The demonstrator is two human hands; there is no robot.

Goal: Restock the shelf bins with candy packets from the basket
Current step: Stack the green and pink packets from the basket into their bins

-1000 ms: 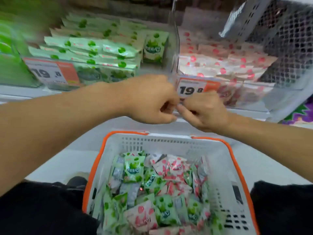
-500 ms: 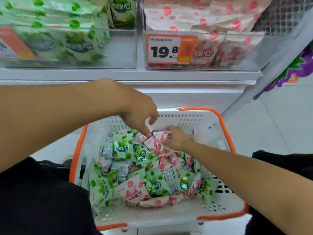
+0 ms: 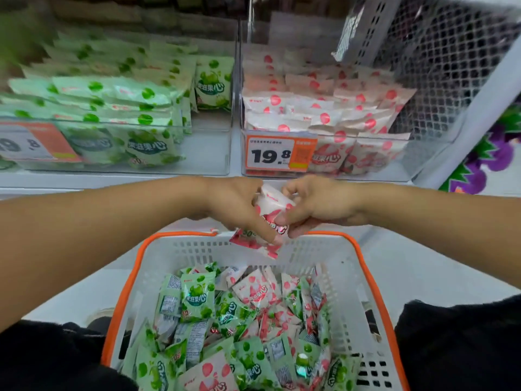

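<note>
A white basket with an orange rim stands below me, filled with several green and pink candy packets. Above its far edge, my left hand and my right hand both grip pink candy packets, held bunched between them. On the shelf stand two clear bins: the left bin holds green packets, the right bin holds pink packets. My hands hover just in front of and below the right bin.
An orange price tag reading 19.8 sits on the right bin's front. A similar tag is on the left bin. A white mesh panel rises at the right. My dark-clothed knees flank the basket.
Both hands dipped into the basket, took hold of pink packets, and have lifted them up above its far rim toward the shelf. The camera tilted back up.
</note>
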